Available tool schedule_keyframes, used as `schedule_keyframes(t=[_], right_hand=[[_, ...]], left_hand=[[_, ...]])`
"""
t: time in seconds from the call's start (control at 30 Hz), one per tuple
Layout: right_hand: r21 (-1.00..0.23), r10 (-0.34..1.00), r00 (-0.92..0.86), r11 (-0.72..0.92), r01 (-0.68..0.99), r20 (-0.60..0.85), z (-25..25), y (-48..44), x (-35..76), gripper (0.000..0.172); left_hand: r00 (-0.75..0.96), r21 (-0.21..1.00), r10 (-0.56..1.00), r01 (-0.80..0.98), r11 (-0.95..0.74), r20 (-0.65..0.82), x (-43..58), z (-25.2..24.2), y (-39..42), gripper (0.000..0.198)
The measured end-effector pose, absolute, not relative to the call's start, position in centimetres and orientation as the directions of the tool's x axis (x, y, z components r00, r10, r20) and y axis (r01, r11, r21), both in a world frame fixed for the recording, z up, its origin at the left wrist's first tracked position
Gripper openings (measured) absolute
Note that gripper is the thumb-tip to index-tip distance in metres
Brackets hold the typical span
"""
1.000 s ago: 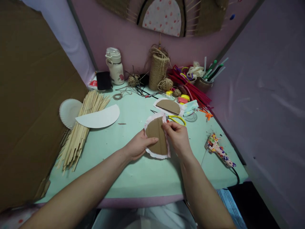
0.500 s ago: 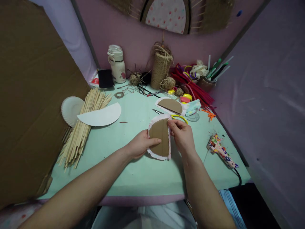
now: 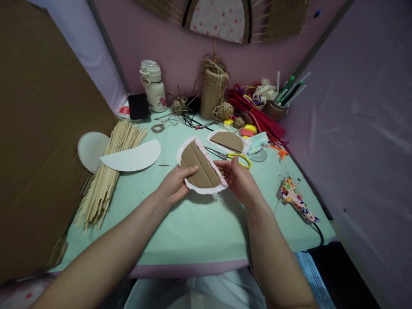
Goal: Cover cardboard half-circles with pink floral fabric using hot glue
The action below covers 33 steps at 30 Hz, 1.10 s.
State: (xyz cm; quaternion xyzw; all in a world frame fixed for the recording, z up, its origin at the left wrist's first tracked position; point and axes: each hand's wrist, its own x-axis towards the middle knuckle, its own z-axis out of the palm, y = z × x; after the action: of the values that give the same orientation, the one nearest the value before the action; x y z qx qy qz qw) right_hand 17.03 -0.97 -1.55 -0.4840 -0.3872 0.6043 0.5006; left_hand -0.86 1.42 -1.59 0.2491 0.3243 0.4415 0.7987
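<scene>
My left hand is closed on a half-circle cardboard piece, its thumb lying on the brown face. White fabric with pinkish spots borders the piece, folded over along the straight edge. Beside that edge is my right hand, thumb apart from the loosely bent fingers; the fingertips are at the fabric border, and whether they touch it I cannot tell. Yellow-handled scissors lie just beyond the right hand. A second half-circle cardboard piece rests on white fabric behind them.
Wooden sticks lie at left under a white half-circle sheet, near a paper plate. A patterned glue gun lies at right. Along the back stand a bottle, a twine spool and a holder with pens.
The cardboard piece has turned so its straight edge now slants, and shifted slightly left and up. My right hand has released its pinch on the upper edge, and the scissors show more fully.
</scene>
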Motion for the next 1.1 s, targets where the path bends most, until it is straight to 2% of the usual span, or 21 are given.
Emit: schedule_keyframes(t=[0.07,0.2,0.37,0.47,0.6,0.77,0.97,1.1], right_hand=[[-0.967,0.980,-0.057,-0.199,-0.158,-0.192,-1.7,-1.0,17.0,0.060],[-0.988,0.988,0.064,-0.143,0.056,-0.139,-1.7,-1.3,16.8,0.043],[-0.978,0.988,0.132,-0.102,0.184,-0.078,-1.1,-1.4,16.4,0.027],[-0.978,0.991,0.122,-0.074,0.195,-0.051,-1.0,-1.4,16.4,0.029],[-0.976,0.996,0.073,-0.063,0.208,-0.049,-1.0,-1.4,16.5,0.041],[-0.971,0.991,0.119,-0.092,0.221,-0.067,-1.3,-1.3,16.6,0.036],[-0.968,0.996,0.060,-0.085,0.234,-0.073,-0.8,-1.5,16.8,0.038],[-0.984,0.995,0.095,-0.031,0.177,-0.014,-0.8,-1.5,16.5,0.031]], left_hand=[[0.345,0.683,0.887,-0.569,0.458,-0.307,-1.0,-1.6,1.8,0.048],[0.310,0.717,0.905,-0.555,0.422,-0.292,-0.9,-1.6,1.7,0.060],[0.276,0.767,0.938,-0.549,0.332,-0.208,-0.6,-1.7,1.3,0.047],[0.268,0.766,0.943,-0.558,0.319,-0.198,-0.7,-1.8,1.4,0.047],[0.232,0.749,0.950,-0.587,0.309,-0.210,-1.0,-1.8,1.7,0.061],[0.208,0.744,0.960,-0.608,0.277,-0.187,-1.0,-1.7,1.9,0.071],[0.257,0.727,0.944,-0.605,0.323,-0.206,-1.0,-1.6,1.7,0.063],[0.360,0.759,0.907,-0.520,0.391,-0.220,-0.8,-1.6,1.2,0.054]])
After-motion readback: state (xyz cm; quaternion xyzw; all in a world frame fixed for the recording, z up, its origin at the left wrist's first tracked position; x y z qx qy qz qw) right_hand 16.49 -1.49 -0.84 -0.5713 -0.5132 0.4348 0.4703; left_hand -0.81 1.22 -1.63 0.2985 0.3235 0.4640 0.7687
